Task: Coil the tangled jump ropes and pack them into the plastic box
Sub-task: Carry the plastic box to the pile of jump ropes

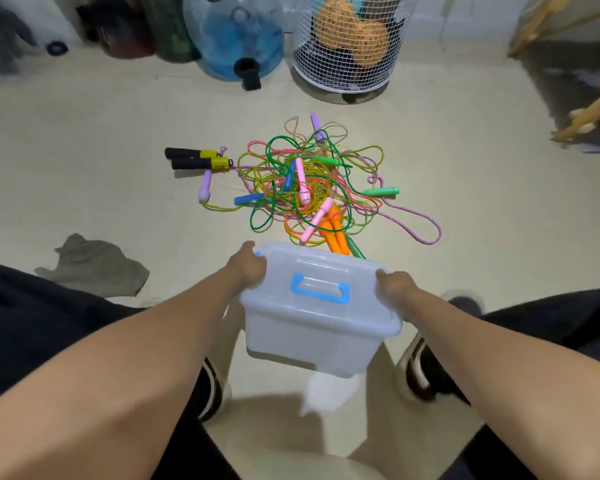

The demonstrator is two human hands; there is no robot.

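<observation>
A clear plastic box (pixel 312 337) with a closed lid and a blue handle (pixel 321 289) hangs above the floor between my knees. My left hand (pixel 248 266) grips its left rim and my right hand (pixel 395 284) grips its right rim. Just beyond the box lies a tangled pile of jump ropes (pixel 312 188) in green, yellow, pink and orange, with pink, blue, green, orange and purple handles. Two black-and-yellow handles (pixel 198 159) lie at the pile's left. A pink braided rope (pixel 416 220) loops out to the right.
A grey cloth (pixel 94 265) lies on the floor at the left. At the back stand a blue water jug (pixel 236 36) and a white wire basket (pixel 347 46) with a stuffed toy. Wooden furniture (pixel 589 112) is at the right. My shoes (pixel 420 368) flank the box.
</observation>
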